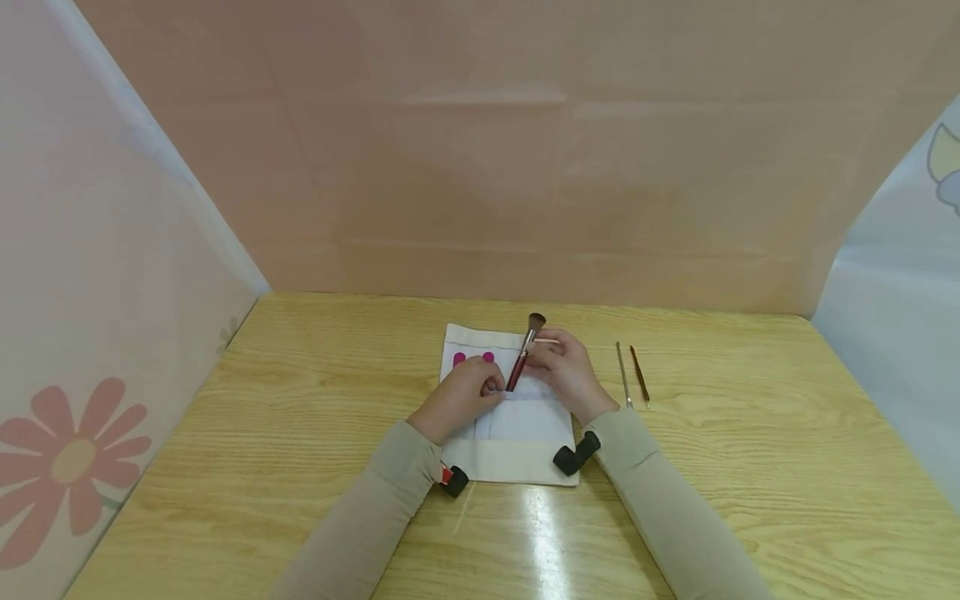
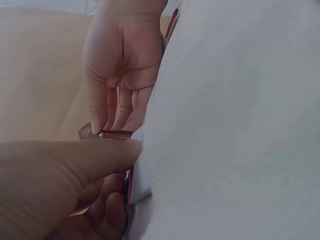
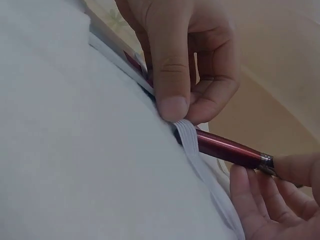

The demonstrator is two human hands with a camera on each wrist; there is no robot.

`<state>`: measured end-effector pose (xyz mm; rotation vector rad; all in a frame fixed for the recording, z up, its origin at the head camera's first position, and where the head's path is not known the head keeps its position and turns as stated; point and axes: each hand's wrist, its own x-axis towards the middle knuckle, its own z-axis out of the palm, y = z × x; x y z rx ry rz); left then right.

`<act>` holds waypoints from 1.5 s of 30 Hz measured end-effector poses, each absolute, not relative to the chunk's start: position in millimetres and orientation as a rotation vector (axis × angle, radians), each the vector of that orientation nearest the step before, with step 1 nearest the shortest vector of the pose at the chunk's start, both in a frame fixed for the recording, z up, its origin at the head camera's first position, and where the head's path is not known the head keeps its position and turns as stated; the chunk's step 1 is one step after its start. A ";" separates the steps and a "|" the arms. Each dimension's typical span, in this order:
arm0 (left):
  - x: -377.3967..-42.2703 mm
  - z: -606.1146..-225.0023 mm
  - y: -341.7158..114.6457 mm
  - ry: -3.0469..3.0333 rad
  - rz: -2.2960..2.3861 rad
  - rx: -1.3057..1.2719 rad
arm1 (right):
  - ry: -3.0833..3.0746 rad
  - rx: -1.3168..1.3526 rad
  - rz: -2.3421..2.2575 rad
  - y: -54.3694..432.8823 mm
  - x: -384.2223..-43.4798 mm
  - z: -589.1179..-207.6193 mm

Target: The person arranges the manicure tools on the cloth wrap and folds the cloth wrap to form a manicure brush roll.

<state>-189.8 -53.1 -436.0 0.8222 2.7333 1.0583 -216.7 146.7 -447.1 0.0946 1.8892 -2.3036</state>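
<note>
- Against a tan sheet, with a flower printed on the cloth at left: bare-handed work at a wood table.
- Flat on the wood, between the forearms: a white case, probably laid square to the body for an even reach from both sides.
- Across the middle of the case: a white elastic, pinched at its edge between thumb and forefinger of the left hand, other fingers curled in; apparently steadied there to keep the loop in place around the handle.
- At the elastic: the brush, tilted up over the case, handle end seemingly just under the band, bristles toward the sheet.
- Near the metal collar of the brush: the right hand, pinching with thumb against fingertips, the rest of the fingers only gently bent; likely set this high to leave the lower handle free.
- On the left half of the case, beyond the left hand: two pink tips, too small to identify.
- Right of the case, near the right cuff: a silver stick and a red stick, apart and nearly parallel, presumably within easy right-hand reach.
</note>
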 end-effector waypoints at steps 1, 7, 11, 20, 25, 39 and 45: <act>-189.9 -436.3 -53.3 2.730 1.057 0.822 | 1.900 0.087 -2.278 146.6 -217.9 -446.7; -189.2 -436.4 -52.5 2.704 1.079 0.806 | 2.044 0.020 -2.033 144.1 -223.5 -441.1; -188.7 -436.7 -50.6 2.692 1.107 0.784 | 2.127 -0.025 -1.870 144.8 -222.8 -436.1; -190.6 -438.9 -48.1 2.701 1.124 0.827 | 2.059 -0.016 -1.900 146.8 -219.4 -431.4; -191.8 -439.8 -48.6 2.704 1.109 0.845 | 1.989 0.047 -2.041 142.5 -220.7 -434.8; -190.3 -439.1 -48.9 2.702 1.091 0.820 | 2.242 -0.045 -1.910 142.8 -219.4 -435.5; -188.1 -437.6 -49.6 2.712 1.117 0.836 | 2.293 -0.139 -1.805 145.0 -217.8 -432.9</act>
